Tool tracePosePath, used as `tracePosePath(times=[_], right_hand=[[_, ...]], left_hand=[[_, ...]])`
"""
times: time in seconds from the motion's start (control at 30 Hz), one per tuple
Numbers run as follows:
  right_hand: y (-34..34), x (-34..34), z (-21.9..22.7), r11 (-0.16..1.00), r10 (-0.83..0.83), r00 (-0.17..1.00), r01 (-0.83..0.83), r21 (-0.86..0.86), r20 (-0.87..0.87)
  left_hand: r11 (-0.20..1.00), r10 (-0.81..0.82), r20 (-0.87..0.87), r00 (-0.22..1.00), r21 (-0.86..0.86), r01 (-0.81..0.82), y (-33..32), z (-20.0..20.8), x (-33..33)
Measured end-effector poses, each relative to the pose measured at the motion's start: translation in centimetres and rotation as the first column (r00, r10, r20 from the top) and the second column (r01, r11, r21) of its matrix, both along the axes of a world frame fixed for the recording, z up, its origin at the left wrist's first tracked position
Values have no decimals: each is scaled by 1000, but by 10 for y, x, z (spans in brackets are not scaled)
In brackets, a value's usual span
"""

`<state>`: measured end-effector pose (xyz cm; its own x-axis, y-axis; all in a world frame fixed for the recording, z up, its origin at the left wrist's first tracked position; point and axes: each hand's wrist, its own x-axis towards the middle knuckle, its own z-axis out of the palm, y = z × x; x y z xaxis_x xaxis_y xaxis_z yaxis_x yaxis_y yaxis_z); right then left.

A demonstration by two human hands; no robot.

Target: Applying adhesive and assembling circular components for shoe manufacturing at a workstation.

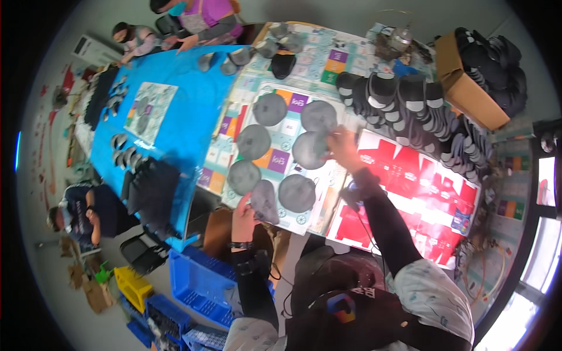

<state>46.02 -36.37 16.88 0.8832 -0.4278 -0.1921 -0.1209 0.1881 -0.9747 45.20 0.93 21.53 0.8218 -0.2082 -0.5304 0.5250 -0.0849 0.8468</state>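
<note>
In my left hand (243, 221) is a curved grey piece (264, 202), pinched by its side at the near edge of the table. It looks like soft fabric or felt; I cannot tell what it is part of. My right hand (344, 149) has its fingers closed at the right edge of a grey round piece (308, 151) lying on the printed sheet (282, 167). Several similar grey rounds lie about it in two rough columns, among them one at the top left (270, 109) and one at the near right (297, 194).
Rows of nested black-and-grey curved pieces (404, 102) stand at the right, behind a red-and-white printed sheet (404, 181). A cardboard box (471, 88) holds more dark pieces. At the left is a blue-topped table (193, 99), with blue crates (199, 286) below. Other people sit around it.
</note>
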Motion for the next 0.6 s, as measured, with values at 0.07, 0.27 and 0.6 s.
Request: tracePosePath(times=[0.07, 0.27, 0.6], right_hand=[[28, 44, 0, 992, 24, 998, -16, 123, -63], [50, 103, -20, 886, -120, 993, 116, 449, -20], [81, 122, -117, 621, -228, 950, -28, -783, -214]], left_hand=[[995, 12, -30, 999, -103, -15, -1, 1, 23], [930, 147, -127, 981, -319, -180, -8, -79, 59], [855, -153, 551, 821, 490, -170, -33, -182, 48]])
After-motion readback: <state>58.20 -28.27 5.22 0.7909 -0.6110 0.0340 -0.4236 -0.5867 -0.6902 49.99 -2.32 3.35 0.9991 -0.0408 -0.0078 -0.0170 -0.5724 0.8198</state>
